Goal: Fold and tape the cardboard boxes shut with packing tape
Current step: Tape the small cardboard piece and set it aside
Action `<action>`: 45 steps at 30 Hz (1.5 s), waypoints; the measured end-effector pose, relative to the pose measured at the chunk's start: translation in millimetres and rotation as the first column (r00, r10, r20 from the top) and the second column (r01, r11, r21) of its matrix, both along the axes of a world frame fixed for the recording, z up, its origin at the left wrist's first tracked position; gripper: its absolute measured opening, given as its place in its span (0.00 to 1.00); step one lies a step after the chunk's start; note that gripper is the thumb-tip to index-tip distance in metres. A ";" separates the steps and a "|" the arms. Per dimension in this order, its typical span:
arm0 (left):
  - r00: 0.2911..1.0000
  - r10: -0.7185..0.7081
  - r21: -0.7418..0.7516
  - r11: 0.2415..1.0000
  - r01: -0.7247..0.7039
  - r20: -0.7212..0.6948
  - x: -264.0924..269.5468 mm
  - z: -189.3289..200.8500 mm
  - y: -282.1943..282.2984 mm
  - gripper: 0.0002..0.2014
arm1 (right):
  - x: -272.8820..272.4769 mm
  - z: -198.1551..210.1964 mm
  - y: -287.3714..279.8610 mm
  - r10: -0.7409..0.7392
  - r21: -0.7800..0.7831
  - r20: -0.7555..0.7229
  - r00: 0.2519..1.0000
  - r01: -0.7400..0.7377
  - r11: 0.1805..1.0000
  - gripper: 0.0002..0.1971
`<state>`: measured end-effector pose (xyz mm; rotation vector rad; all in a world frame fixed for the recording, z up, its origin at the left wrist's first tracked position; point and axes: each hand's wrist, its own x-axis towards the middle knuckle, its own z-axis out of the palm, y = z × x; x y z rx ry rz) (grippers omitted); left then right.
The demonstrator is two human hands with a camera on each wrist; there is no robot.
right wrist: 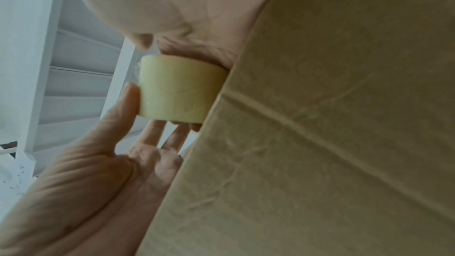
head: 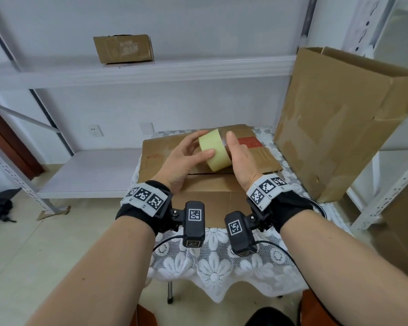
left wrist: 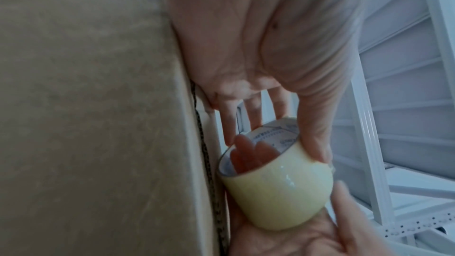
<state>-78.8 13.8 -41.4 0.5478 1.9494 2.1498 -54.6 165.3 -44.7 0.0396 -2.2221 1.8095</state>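
A roll of pale yellow packing tape [head: 213, 151] is held in the air by both hands, just above a brown cardboard box [head: 212, 194] that stands on the small table. My left hand [head: 193, 147] grips the roll's outer band between thumb and fingers. My right hand [head: 237, 154] holds the other side, its thumb upright. In the left wrist view its fingers [left wrist: 248, 153] reach into the tape roll's [left wrist: 278, 192] core. The right wrist view shows the tape roll [right wrist: 177, 89] beside the box's side [right wrist: 320, 124], with the left hand's thumb [right wrist: 130, 100] on it. No loose tape end is visible.
A tall open cardboard box [head: 339, 118] stands at the right of the table. A small box [head: 124, 49] sits on the upper white shelf [head: 151, 69]. A white lace cloth [head: 212, 267] covers the table. Metal rack posts [head: 386, 191] stand at right and left.
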 end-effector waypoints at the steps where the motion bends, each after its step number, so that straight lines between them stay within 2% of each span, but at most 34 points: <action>1: 1.000 -0.001 0.010 1.000 0.001 0.009 -0.1 -0.1 0.0 0.33 | 0.5 0.1 -0.3 -0.013 0.008 -0.006 1.000 0.013 1.000 0.28; 3: 1.000 0.005 0.031 0.999 -0.006 0.028 0.5 0.3 0.4 0.31 | -0.5 -0.6 -0.6 -0.043 0.022 -0.062 0.997 0.044 0.999 0.21; 5: 0.999 0.012 0.042 0.999 -0.014 0.042 0.1 -0.1 0.4 0.27 | -1.0 0.2 0.2 -0.119 0.052 -0.145 0.982 0.128 0.990 0.08; 6: 0.998 0.015 0.049 0.999 -0.017 0.055 0.1 -0.3 0.4 0.25 | -1.3 -0.4 0.8 -0.160 0.052 -0.177 0.971 0.172 0.984 0.05; 8: 0.996 0.014 0.065 0.998 -0.020 0.084 1.1 0.4 -0.1 0.22 | -1.2 -1.9 2.4 -0.236 0.014 -0.179 0.955 0.242 0.970 0.14; 10: 0.994 0.007 0.075 0.997 -0.015 0.105 2.7 1.6 -0.2 0.20 | -2.0 -3.0 3.9 -0.233 0.031 -0.084 0.969 0.236 0.971 0.19; 12: 0.993 0.008 0.085 0.996 -0.018 0.115 4.1 2.1 -0.5 0.20 | -2.0 -4.4 3.6 -0.184 0.159 -0.009 0.983 0.183 0.970 0.15; 14: 0.991 0.029 0.101 0.994 -0.043 0.130 3.8 0.6 -0.6 0.22 | -1.1 -4.0 2.4 -0.201 0.261 -0.021 0.979 0.200 0.944 0.08; 17: 0.991 0.070 0.065 0.995 -0.077 0.116 3.7 -1.1 -0.1 0.24 | 0.6 -0.9 3.3 -0.307 0.214 -0.011 0.952 0.302 0.929 0.08; 20: 0.998 0.053 -0.050 0.997 -0.051 0.039 4.2 -1.1 0.3 0.29 | 3.4 1.6 4.7 -0.357 0.136 -0.029 0.934 0.358 0.924 0.13; 23: 1.000 0.016 -0.145 0.989 -0.019 -0.022 4.7 -2.1 1.2 0.36 | 5.1 0.3 1.5 -0.316 0.071 -0.116 0.942 0.326 0.943 0.23; 26: 0.995 0.068 -0.158 0.984 -0.078 -0.067 2.8 -4.8 2.8 0.32 | 3.2 -2.2 1.5 -0.299 0.047 -0.153 0.942 0.309 0.950 0.26; 31: 0.969 0.226 -0.102 0.966 -0.236 -0.099 -2.0 -9.6 1.7 0.23 | 3.9 -3.7 2.7 -0.300 0.152 -0.122 0.946 0.317 0.936 0.17; 35: 0.940 0.336 -0.040 0.940 -0.339 -0.068 3.7 -6.2 2.8 0.14 | 9.7 -2.9 -2.5 -0.224 0.199 -0.108 0.969 0.242 0.950 0.16; 37: 0.917 0.395 -0.017 0.918 -0.397 -0.049 5.2 -5.4 2.3 0.12 | 9.6 -3.6 -4.7 -0.163 0.241 -0.109 0.981 0.185 0.953 0.19; 39: 0.907 0.420 -0.006 0.907 -0.420 -0.041 6.0 -5.3 2.3 0.10 | 6.3 -6.3 -5.2 -0.136 0.286 -0.102 0.985 0.160 0.945 0.24; 42: 0.894 0.448 0.004 0.894 -0.448 -0.016 5.6 -5.8 3.7 0.08 | 2.8 -7.2 -4.4 -0.112 0.317 -0.088 0.990 0.135 0.939 0.17; 45: 0.894 0.448 0.004 0.894 -0.448 -0.005 2.7 -7.8 4.2 0.08 | 4.6 -5.5 -3.3 -0.030 0.280 -0.077 0.997 0.051 0.959 0.15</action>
